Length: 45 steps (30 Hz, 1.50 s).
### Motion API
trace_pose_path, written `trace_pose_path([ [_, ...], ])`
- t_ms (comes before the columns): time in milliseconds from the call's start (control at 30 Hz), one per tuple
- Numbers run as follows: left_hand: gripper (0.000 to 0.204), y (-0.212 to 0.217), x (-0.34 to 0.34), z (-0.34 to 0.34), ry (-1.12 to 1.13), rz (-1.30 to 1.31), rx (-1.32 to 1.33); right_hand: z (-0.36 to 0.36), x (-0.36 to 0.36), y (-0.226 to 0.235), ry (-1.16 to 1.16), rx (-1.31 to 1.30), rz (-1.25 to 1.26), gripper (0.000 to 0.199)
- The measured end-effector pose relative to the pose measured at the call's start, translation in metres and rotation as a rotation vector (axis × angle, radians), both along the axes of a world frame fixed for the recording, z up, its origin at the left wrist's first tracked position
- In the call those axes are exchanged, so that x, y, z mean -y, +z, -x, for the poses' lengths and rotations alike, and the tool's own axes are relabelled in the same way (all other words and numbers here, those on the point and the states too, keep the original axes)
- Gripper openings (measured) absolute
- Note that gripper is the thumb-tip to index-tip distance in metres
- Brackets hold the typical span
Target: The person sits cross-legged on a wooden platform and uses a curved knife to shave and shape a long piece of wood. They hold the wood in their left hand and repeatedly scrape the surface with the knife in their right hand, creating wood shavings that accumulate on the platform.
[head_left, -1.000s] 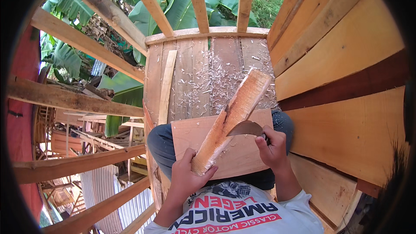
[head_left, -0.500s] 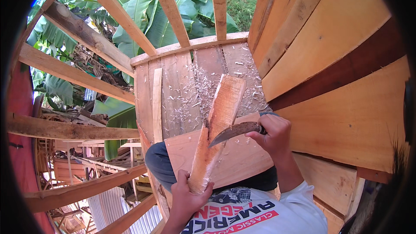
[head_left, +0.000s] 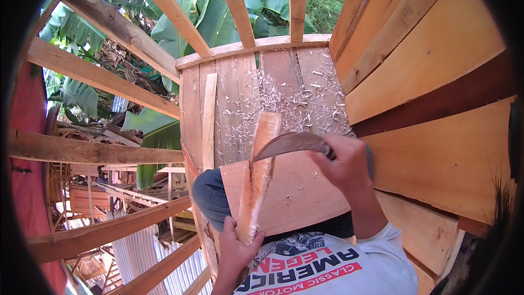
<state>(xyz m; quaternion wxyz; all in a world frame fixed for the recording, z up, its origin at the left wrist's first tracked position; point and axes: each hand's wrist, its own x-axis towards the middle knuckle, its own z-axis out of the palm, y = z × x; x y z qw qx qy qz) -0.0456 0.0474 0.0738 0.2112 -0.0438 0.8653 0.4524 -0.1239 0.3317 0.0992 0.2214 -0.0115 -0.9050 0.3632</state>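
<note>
Knife (head_left: 289, 143) shifted farther from my left hand (head_left: 240, 246), wooden strip (head_left: 254, 196) swung straighter ahead.
My left hand grips the strip's near end; its long axis runs forward from that hand, the far end leaning slightly right. My right hand (head_left: 341, 161) is closed round the knife's handle, and the curved blade reaches left from that fist across the strip, tip pointing left and a little toward me. Between my hands, a flat board (head_left: 300, 191) lies across my lap; pale shavings (head_left: 284, 98) litter the planks (head_left: 226, 114) beyond them.
</note>
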Motion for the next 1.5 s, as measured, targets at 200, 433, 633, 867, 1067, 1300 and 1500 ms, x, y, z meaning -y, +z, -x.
trace_pose_path([
  [200, 0.049, 0.016, 0.015, 0.027, 0.115, -0.061, -0.172, -0.009, 0.064, -0.013, 0.345, 0.210, 0.152, 0.041],
  [433, 0.056, 0.020, -0.005, 0.040, 0.025, -0.032, -0.178, -0.012, 0.052, -0.023, 0.268, 0.357, 0.590, 0.031],
  [633, 0.057, 0.031, -0.041, 0.044, -0.193, 0.072, -0.262, -0.006, 0.058, -0.017, 0.211, 0.161, 1.121, 0.032],
  [867, 0.057, 0.011, -0.038, 0.060, -0.375, -0.441, 0.057, -0.015, 0.041, -0.008, 0.143, 0.260, 1.379, 0.015],
  [1067, 0.066, -0.014, -0.056, 0.087, -0.565, -1.051, 0.699, -0.025, 0.037, -0.010, 0.191, 0.186, 1.403, 0.013],
  [1300, 0.064, -0.011, -0.081, 0.094, -0.762, -1.287, 0.985, -0.032, 0.029, -0.014, 0.259, 0.142, 1.346, 0.016],
  [1500, 0.046, 0.004, -0.074, 0.100, -0.629, -0.961, 0.719, -0.030, 0.002, -0.037, 0.204, 0.017, 1.013, 0.037],
])
